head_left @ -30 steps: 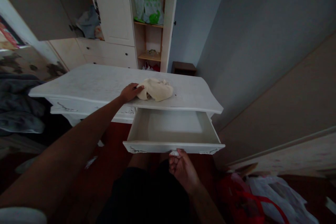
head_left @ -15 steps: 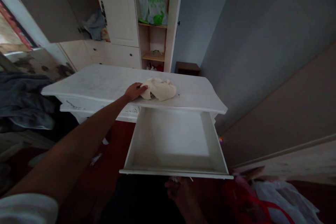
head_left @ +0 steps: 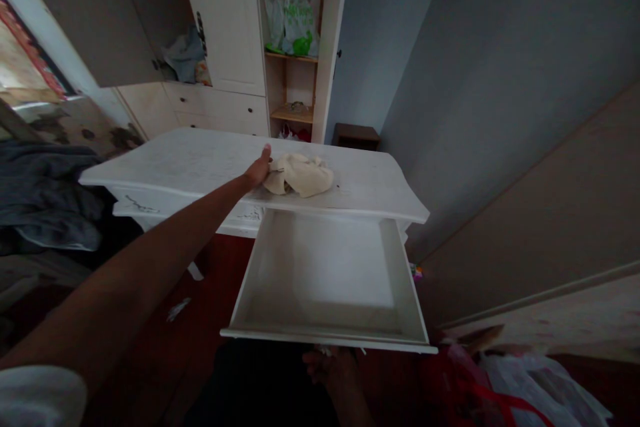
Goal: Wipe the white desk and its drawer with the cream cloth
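Note:
A crumpled cream cloth (head_left: 303, 175) lies on top of the white desk (head_left: 190, 153). Beside its left edge is my left hand (head_left: 259, 169), with the thumb stretched away from the cloth and the other fingers partly hidden. The hand touches the desktop, and I see nothing gripped in it. Below the desktop a white drawer (head_left: 330, 273) is pulled well out, its inside bare. My right hand (head_left: 330, 367) is low at the drawer's front, fingers curled around a small pale knob that is mostly hidden under the front edge.
Behind the desk stands a white wardrobe (head_left: 230, 27) with plastic bags (head_left: 300, 23) on a shelf. Grey clothing (head_left: 50, 193) is heaped at the left. A red bag (head_left: 460, 380) and a white plastic bag (head_left: 540, 387) sit on the floor at the right, near the wall.
My left thumb has lifted off the cloth and now points away. The drawer and right hand appear slightly lower and further left, with the view itself shifted a little.

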`<state>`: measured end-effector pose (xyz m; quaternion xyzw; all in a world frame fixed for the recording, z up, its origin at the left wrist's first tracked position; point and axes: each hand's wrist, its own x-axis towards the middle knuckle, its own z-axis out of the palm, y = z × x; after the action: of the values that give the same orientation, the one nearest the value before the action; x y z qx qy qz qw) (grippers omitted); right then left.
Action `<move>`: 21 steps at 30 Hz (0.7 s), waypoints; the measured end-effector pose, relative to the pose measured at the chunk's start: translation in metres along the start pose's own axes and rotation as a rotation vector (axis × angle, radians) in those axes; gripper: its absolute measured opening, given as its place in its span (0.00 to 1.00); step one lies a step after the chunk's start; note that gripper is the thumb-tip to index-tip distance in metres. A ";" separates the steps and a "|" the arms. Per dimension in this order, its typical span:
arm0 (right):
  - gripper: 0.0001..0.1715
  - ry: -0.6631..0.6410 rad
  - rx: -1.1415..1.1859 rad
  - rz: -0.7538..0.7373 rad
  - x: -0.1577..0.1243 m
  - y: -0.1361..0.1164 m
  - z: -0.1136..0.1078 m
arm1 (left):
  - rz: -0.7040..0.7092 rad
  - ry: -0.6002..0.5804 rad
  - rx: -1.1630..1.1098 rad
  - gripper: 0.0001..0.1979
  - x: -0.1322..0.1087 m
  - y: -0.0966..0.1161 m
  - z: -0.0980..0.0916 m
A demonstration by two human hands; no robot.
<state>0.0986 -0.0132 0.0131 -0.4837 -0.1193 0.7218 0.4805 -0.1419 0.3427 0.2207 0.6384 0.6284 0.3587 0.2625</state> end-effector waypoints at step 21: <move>0.34 -0.297 0.017 0.213 0.023 0.002 -0.030 | 0.242 -0.085 0.777 0.29 -0.059 0.082 0.058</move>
<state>0.1200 -0.0044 -0.0164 -0.3774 -0.1309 0.8332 0.3823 -0.0429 0.2852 0.2430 0.7736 0.6261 0.0960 -0.0164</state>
